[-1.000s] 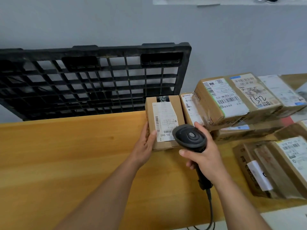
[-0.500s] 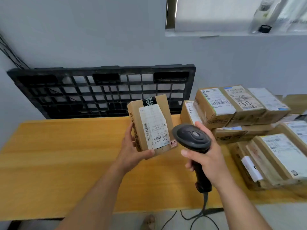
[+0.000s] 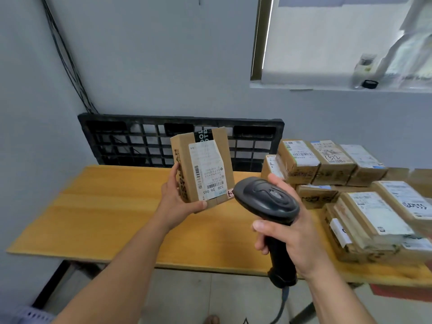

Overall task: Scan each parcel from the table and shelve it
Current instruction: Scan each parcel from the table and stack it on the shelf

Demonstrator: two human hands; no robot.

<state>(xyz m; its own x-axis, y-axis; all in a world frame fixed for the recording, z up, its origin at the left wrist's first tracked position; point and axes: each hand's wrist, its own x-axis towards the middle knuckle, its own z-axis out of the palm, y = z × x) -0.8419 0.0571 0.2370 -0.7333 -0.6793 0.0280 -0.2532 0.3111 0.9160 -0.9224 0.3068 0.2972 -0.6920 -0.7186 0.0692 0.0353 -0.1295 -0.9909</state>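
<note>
left hand (image 3: 175, 205) gripping parcel (image 3: 203, 170) labelled "530 d5 065", right hand (image 3: 297, 237) wrapped round scanner (image 3: 266, 202) handle

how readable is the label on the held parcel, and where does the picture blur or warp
Head view: on the label the big digits read, the fine print smears; head view: parcel and scanner fairly sharp, stacked parcels blur toward the right edge; head view: the window is washed out and its frame leans, wide-angle bending.

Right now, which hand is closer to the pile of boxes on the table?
Right. The right hand, gripping the scanner, is just left of the pile of boxes. The left hand holds a parcel up farther left.
</note>
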